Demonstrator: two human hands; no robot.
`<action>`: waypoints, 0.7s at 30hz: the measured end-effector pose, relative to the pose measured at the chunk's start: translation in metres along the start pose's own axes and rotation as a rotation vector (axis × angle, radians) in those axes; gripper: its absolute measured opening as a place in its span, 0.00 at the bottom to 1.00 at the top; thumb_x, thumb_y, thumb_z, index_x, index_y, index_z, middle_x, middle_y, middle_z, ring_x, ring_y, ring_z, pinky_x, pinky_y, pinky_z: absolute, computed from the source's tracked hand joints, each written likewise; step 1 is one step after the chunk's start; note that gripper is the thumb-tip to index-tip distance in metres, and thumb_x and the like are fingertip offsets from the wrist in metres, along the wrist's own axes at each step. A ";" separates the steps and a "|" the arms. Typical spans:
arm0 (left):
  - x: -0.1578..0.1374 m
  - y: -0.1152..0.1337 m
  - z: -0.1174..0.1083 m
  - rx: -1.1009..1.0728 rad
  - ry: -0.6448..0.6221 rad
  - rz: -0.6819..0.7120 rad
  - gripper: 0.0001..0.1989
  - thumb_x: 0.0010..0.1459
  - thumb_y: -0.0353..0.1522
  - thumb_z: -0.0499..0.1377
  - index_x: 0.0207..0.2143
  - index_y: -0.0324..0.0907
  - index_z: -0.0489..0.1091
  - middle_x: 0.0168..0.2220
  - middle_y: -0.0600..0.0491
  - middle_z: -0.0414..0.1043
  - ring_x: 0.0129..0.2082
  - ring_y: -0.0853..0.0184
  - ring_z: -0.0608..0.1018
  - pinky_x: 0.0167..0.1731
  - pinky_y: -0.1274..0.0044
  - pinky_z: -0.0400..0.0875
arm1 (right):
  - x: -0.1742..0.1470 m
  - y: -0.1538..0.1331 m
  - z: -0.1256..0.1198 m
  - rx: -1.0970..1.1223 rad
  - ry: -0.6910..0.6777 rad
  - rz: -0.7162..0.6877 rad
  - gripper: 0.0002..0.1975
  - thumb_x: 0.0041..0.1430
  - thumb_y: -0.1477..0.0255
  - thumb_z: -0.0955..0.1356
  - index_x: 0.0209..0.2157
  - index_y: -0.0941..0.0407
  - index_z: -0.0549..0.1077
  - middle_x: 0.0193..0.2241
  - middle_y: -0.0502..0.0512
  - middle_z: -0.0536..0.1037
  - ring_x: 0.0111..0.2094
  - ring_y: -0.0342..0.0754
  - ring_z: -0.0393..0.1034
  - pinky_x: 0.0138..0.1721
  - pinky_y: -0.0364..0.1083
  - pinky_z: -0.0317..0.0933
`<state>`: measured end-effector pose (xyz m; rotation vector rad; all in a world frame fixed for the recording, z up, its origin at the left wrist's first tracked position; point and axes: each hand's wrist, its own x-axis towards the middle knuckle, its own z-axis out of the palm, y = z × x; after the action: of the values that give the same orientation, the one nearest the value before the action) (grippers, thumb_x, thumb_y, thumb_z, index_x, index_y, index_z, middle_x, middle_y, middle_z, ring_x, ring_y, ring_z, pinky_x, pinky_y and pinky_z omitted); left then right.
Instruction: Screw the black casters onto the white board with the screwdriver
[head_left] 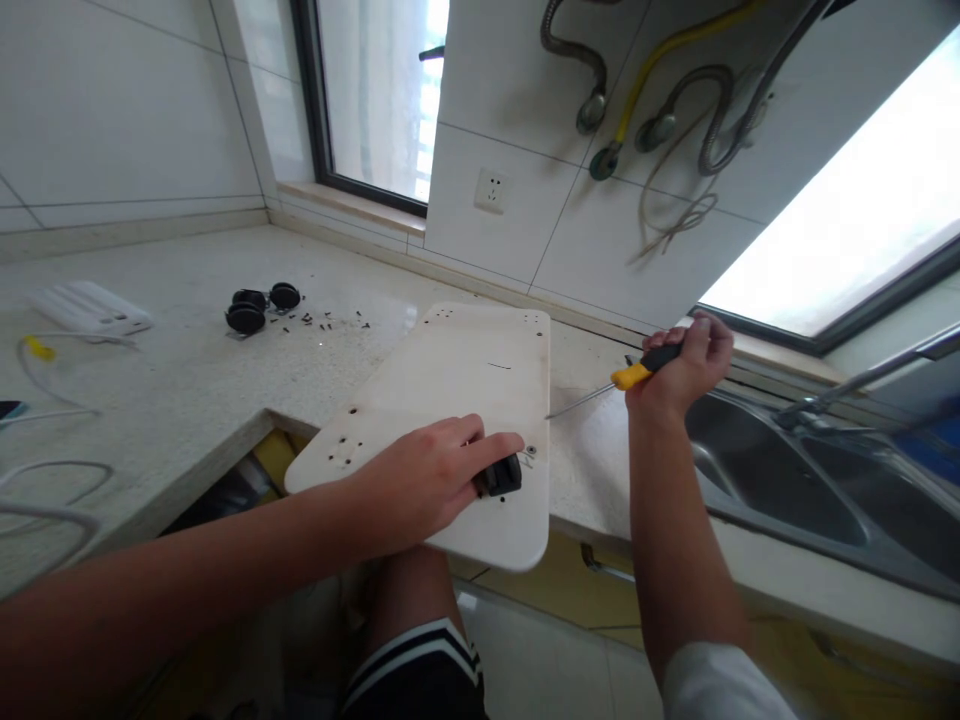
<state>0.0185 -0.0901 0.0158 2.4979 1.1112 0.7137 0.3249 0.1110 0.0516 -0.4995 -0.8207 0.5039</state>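
Observation:
A white board (480, 385) with rounded corners and several screw holes lies on the counter, its near end jutting past the edge above my leg. My left hand (442, 470) rests on the board, fingers closed around a black caster (504, 474) near the right corner; part of the caster is hidden by the fingers. My right hand (686, 365) grips a screwdriver (634, 376) with a yellow and black handle, raised over the counter right of the board. Its thin shaft points left and down, the tip close to the board's right edge.
Several black casters (247, 312) and scattered small screws (307, 320) lie on the counter (360, 350) at left. A white power bank (94, 308) and cables (56, 480) are farther left. To the right is a steel sink (772, 470). Hoses (652, 75) hang on the wall.

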 end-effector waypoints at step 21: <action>0.031 -0.025 -0.030 0.109 0.058 -0.403 0.14 0.56 0.28 0.63 0.46 0.46 0.76 0.39 0.52 0.83 0.39 0.60 0.82 0.37 0.73 0.68 | -0.007 0.061 -0.067 -0.026 0.268 0.694 0.19 0.73 0.61 0.73 0.59 0.56 0.76 0.54 0.59 0.80 0.48 0.51 0.79 0.48 0.53 0.79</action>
<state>0.0046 -0.0484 0.0384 2.2384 1.6489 0.6244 0.3594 0.1394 -0.0272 -0.8607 -0.3781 1.0377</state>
